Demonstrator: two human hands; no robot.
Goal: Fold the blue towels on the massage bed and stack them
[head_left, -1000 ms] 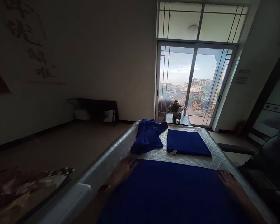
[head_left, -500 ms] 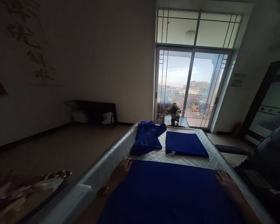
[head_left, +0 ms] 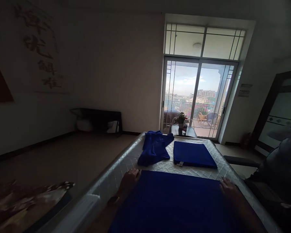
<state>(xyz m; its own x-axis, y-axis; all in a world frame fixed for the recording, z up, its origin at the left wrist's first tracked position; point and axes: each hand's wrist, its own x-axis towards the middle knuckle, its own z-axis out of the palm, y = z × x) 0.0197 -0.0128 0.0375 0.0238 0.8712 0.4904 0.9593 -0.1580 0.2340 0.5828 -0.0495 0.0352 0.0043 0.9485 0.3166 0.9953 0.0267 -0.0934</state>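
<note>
A wide dark blue cloth (head_left: 177, 200) lies spread over the near part of the silvery quilted mattress (head_left: 116, 170). At its far left corner my left hand (head_left: 131, 177) is closed, fingers curled on the edge. My right hand (head_left: 228, 186) is at the far right corner, with its fingers bent over the cloth's edge. Beyond the cloth lie a loosely laid blue garment (head_left: 154, 150) on the left and a neatly folded blue garment (head_left: 194, 155) with a white tag on the right. The near end of the cloth runs out of view.
Past the mattress stands a small dark table (head_left: 176, 131) with a potted plant (head_left: 181, 119) and a bottle (head_left: 185, 126), before a glass sliding door (head_left: 181, 84). A dark bench (head_left: 97, 118) is by the wall. Patterned fabric (head_left: 31, 204) lies at lower left, a black chair (head_left: 281, 165) at right.
The view has tilted slightly upward, so everything sits lower. My right hand has moved a little inward to the left with the cloth's edge; my left hand stays at its corner.
</note>
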